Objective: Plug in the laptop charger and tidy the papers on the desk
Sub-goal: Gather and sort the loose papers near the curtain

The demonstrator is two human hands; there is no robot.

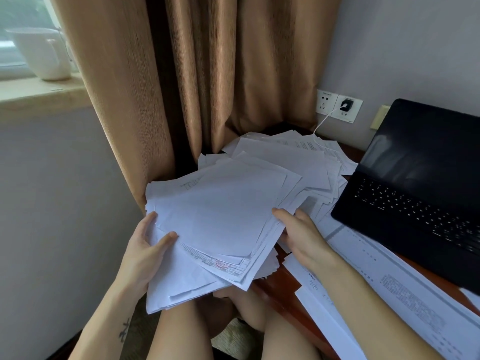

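Paper stack (220, 219) white, ragged, fanned; left hand (145, 248), right hand (302, 236) fingers clamped on edges

Soft daylight enters from the window (23, 35) at upper left; the room seems dim, edges bowed, distant objects slightly blurred.

Curtain and window ledge in the corner
A tan curtain (207, 74) is hanging in folds beside the grey wall (402, 48); a white jug (41, 53) is standing on the windowsill (39, 93).
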